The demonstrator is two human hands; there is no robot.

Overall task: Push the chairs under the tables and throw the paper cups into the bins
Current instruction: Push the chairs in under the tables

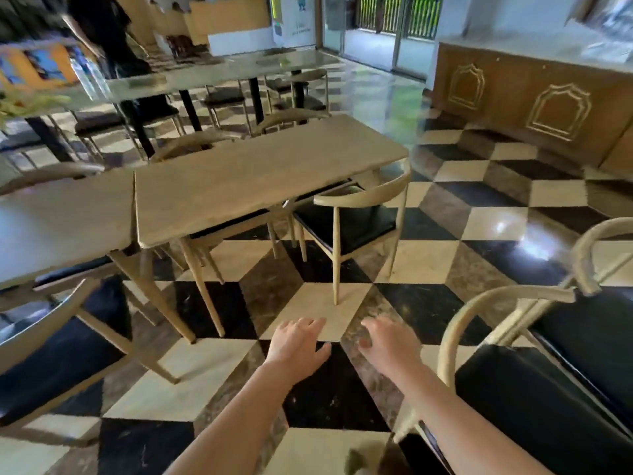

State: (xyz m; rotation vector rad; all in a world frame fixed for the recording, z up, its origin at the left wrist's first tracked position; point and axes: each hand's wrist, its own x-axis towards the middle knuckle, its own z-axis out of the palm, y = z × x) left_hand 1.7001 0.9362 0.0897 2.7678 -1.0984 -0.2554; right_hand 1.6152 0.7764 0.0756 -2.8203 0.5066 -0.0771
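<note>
A beige wooden table (260, 176) stands ahead of me at centre. At its right near corner a curved-back chair with a black seat (356, 217) sits partly out from under it, turned at an angle. My left hand (298, 341) and my right hand (387, 344) hang side by side above the checkered floor, a step short of that chair, fingers spread and holding nothing. A second chair (54, 341) stands out from the grey table (61, 221) at left. No paper cup or bin is visible.
Two more black-seated chairs (548, 382) stand close at my right. Another person (106, 32) stands at the far left behind further tables and chairs (222, 97). A brown wooden counter (534, 97) runs along the right wall. Open checkered floor lies between.
</note>
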